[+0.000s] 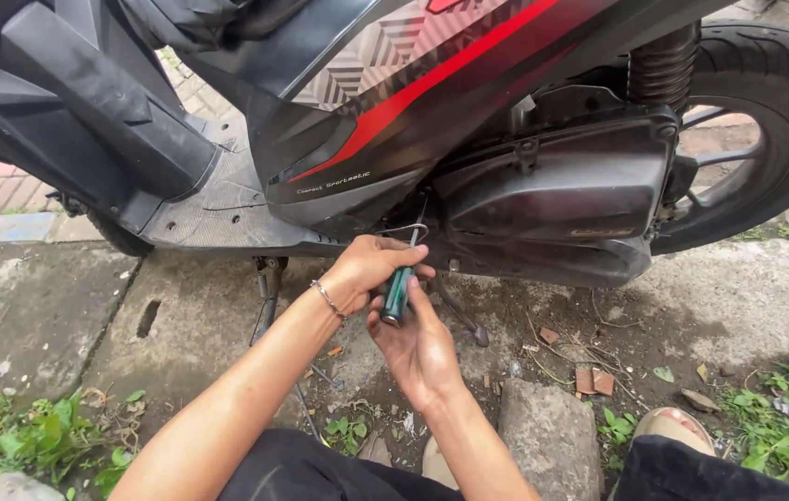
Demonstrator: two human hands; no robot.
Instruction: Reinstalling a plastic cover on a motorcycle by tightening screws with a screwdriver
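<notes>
- A person crouched beside a parked black-and-red scooter (394,111) works a green-handled screwdriver (397,292) into the underside of the bodywork, just ahead of the engine cover (561,186).
- The left hand (366,269), a thin bracelet (327,299) at the wrist, is wrapped around the upper part of the handle, its fingers closed on the tool near the metal shaft.
- The right hand (417,348) cups the butt of the handle from below, palm up and fingers curled about it; both hands grip the one tool.
- The screwdriver stands nearly upright, its tip hidden where the shaft meets the dark lower panel beside a small wire loop (405,228); whether it sits in a screw cannot be told.
- Judged from this view, the work looks to be at an early or middle stage: every panel of the scooter is in place, no loose screw or removed part lies on the ground, and the tool is engaged at its spot.
- The side stand (269,283) drops to the concrete left of the hands; a second lever or rod (459,315) hangs just right of them, close to the working space.
- Broken brick bits (594,380), twigs and a rough stone (552,436) litter the ground; weeds (32,436) edge the pavement.
- The rear wheel (756,121) stands well to the right.
</notes>
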